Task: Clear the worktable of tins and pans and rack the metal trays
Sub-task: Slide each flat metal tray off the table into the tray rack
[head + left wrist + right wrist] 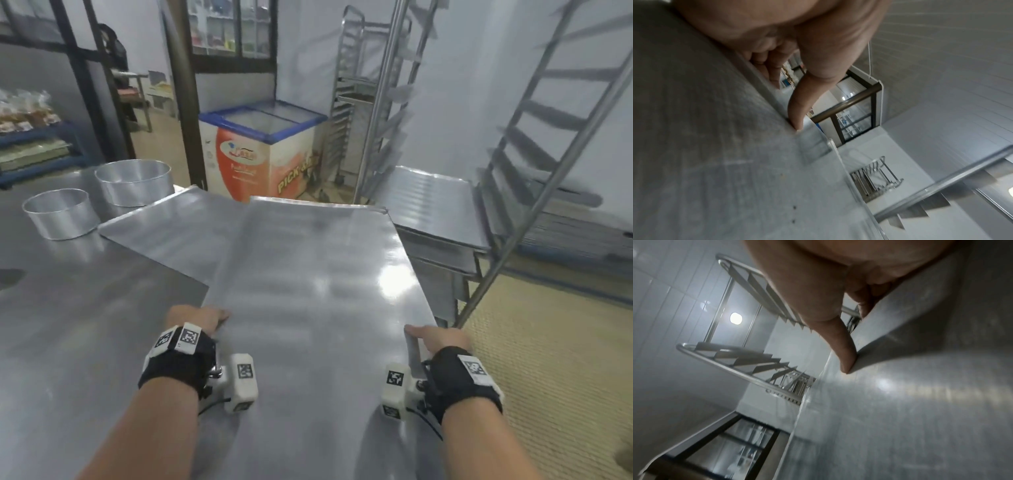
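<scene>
- Right now a large metal tray (318, 274) is gripped by its two long sides, near end towards the person, far end reaching out over the edge of the worktable (85, 325).
- Left hand (195, 320) clamps the tray's left rim: in the left wrist view the thumb (797, 110) presses on the top face while the fingers (772, 65) curl underneath.
- Right hand (442, 339) does the same on the tray's right rim, thumb (846, 356) on top, fingers (865, 305) wrapped below.
- A second tray (171, 226) lies flat on the worktable, partly under the held tray's left side; whether the two touch I cannot tell.
- Two round tins (133, 183) stand left of the held tray, well clear of it.
- The tray rack (534, 144) stands just right of the held tray, with its angled runners facing it.
- Judging by the sheen and the thin edge, the tray is stiff, light for its span and slick, so it probably tips easily if gripped unevenly.
- Matching grips opposite each other on the raised rims look like the sound hold; the flat face offers nothing to catch.
- Sliding it onto a pair of runners will likely need it level and square to the rack.
</scene>
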Available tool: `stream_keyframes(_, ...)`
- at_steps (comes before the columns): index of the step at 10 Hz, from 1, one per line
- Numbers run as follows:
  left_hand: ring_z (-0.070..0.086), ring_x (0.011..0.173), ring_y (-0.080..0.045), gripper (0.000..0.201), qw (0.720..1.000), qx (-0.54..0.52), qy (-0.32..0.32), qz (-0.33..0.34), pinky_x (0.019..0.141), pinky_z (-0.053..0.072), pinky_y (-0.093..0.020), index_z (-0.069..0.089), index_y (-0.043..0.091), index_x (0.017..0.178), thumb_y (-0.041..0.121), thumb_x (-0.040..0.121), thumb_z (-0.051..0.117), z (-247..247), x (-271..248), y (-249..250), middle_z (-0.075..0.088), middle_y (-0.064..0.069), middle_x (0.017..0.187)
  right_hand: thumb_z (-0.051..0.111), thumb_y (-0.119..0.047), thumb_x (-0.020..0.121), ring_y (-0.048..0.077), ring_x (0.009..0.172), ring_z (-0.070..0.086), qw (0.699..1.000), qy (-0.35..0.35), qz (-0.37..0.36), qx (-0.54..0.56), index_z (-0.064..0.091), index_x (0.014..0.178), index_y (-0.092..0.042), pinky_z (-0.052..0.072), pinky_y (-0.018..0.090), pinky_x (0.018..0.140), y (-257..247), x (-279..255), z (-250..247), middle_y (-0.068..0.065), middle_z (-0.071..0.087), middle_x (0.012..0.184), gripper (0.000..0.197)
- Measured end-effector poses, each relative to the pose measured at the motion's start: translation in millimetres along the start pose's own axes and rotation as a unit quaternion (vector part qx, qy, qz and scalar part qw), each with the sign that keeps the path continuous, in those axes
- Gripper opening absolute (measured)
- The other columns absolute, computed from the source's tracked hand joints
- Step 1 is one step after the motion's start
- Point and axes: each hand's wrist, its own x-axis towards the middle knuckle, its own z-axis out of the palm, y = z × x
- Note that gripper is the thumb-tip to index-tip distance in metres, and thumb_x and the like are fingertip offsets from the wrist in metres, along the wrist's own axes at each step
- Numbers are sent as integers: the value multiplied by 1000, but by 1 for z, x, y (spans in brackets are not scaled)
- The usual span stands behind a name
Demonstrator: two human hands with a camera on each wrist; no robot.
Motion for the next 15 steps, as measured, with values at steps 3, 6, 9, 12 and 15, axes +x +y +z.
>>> stream_keyframes(3, 48, 89, -20, 50, 991, 34, -98, 85, 78, 41, -28, 61, -7, 127, 14, 85, 76, 96, -15, 56, 62, -16, 110, 85, -23, 75, 22, 59, 54, 997, 64, -5, 30, 66, 104, 1, 35, 25, 46, 11, 29, -95, 8, 57, 72, 42)
stream_keyframes(6, 50, 87, -22, 21, 987, 62, -124, 81, 79, 44, -31, 55, 7, 93, 10, 85, 74, 189, -16, 111, 55, -12, 99, 87, -14, 72, 22, 59, 57, 988, 105, 27, 107, 64, 95, 6, 41, 28, 50, 3, 91, -144, 9, 59, 72, 38)
stream_keyframes(9, 63, 115, -34, 51, 987, 95, -130, 19, 81, 46, -33, 66, -6, 118, 24, 79, 81, 248, -20, 107, 66, -22, 122, 89, -9, 64, 30, 69, 67, 986, 103, 35, 128, 62, 79, -1, 56, 40, 68, -8, 138, -157, 14, 67, 75, 32)
stream_keyframes(12, 54, 89, -25, 37, 988, 89, -117, 45, 80, 42, -29, 67, 3, 110, 23, 82, 79, 253, -21, 116, 65, -21, 123, 90, -12, 64, 30, 70, 66, 984, 91, 53, 145, 64, 96, 4, 52, 36, 65, -11, 144, -155, 16, 66, 81, 45)
stream_keyframes(15, 44, 90, -22, 46, 985, 101, -122, 62, 80, 37, -26, 37, 17, 62, 22, 86, 75, 262, -10, 140, 48, -9, 101, 87, -14, 72, 30, 67, 57, 984, 91, 57, 141, 58, 98, 5, 48, 39, 72, -15, 143, -156, 18, 62, 93, 43)
